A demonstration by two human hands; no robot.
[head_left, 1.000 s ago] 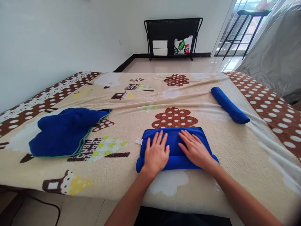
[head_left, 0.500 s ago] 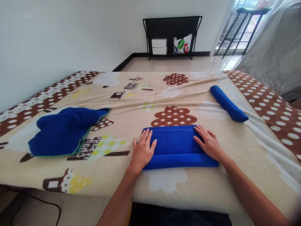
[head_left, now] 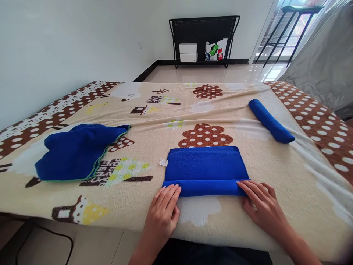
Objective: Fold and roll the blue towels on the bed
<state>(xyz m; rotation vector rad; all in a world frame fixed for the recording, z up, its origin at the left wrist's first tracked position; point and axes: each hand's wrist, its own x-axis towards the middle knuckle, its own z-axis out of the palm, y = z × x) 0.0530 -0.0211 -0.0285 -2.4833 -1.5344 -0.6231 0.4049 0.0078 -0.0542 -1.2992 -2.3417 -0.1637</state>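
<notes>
A blue towel (head_left: 205, 163) lies in front of me, its near edge folded into a thick roll (head_left: 208, 188) while the far part stays flat. A small white tag sticks out on its left side. My left hand (head_left: 162, 208) is closed over the roll's left end, fingers on top and thumb on the near side. At the right end, my right hand (head_left: 264, 204) has its fingers bent over the roll, with the thumb low beside it. A rolled blue towel (head_left: 270, 121) rests farther right. On the left lies a crumpled blue cloth (head_left: 74, 152) with green edging.
A cream patterned blanket (head_left: 143, 147) with brown dotted borders covers the bed. Beyond it, a black rack (head_left: 204, 35) holds white boxes (head_left: 188, 52) and a printed bag (head_left: 216, 49). A tall stool (head_left: 299, 11) and a grey plastic-covered object (head_left: 322, 51) stand at right.
Both hands have left the towel's flat upper part and moved toward me, onto the two ends of its folded near edge. The other blue cloths stay where they were.
</notes>
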